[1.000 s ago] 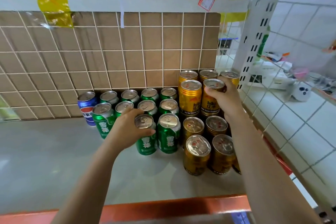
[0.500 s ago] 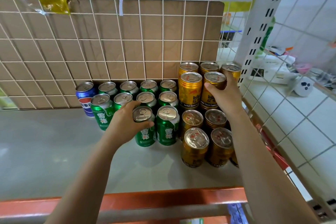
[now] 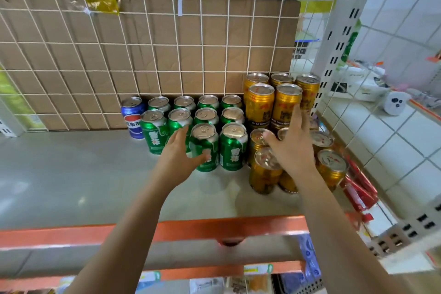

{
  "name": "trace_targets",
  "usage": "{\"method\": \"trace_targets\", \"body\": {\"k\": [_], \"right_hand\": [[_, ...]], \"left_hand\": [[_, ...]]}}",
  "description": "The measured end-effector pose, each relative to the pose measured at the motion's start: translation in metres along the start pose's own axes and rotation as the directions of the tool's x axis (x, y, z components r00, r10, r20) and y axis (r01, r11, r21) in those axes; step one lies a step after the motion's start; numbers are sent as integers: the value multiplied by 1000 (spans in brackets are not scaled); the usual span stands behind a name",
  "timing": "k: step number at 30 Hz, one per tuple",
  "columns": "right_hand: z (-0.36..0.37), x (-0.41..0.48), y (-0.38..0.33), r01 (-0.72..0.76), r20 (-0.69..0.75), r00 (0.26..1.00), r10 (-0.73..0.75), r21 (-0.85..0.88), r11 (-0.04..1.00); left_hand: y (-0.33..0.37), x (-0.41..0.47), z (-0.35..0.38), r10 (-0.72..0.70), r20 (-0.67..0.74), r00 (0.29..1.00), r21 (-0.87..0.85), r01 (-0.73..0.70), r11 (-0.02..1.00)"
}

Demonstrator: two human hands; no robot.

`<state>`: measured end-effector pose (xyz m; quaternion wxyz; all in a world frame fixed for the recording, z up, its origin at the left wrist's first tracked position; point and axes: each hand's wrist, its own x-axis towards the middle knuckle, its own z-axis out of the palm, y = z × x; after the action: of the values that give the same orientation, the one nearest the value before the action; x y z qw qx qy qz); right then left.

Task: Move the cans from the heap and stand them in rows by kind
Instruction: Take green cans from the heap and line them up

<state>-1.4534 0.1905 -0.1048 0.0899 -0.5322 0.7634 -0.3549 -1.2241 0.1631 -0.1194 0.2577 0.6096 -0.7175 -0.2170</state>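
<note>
left hand (image 3: 177, 153) is spread, empty, just beside the near green cans (image 3: 232, 148), right hand (image 3: 292, 148) spread over the gold cans (image 3: 259, 107) on the right, each kind blocked together for tidy rows, I guess.

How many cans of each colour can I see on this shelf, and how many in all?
Blue can: 1
Green cans: 10
Gold cans: 11 in view, 5 of them stacked on top; the right hand partly covers two, and the stack may hide more
Total: 22 in view
</note>
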Motion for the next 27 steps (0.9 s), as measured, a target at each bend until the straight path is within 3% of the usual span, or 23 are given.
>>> {"method": "trace_targets", "body": {"k": [8, 16, 20, 27], "right_hand": [[35, -100, -63, 80, 153, 985, -78, -10, 997], [95, -237, -142, 402, 394, 853, -343, -75, 913], [120, -292, -177, 557, 407, 767, -496, -41, 829], [150, -362, -227, 605, 500, 623, -602, 180, 776]], "left_hand": [[-51, -84, -37, 29, 35, 999, 43, -31, 999], [-140, -203, -122, -92, -197, 976, 107, 115, 988], [-188, -275, -162, -256, -334, 907, 93, 302, 949], [-257, -376, -213, -490, -494, 719, -71, 528, 846]]}}
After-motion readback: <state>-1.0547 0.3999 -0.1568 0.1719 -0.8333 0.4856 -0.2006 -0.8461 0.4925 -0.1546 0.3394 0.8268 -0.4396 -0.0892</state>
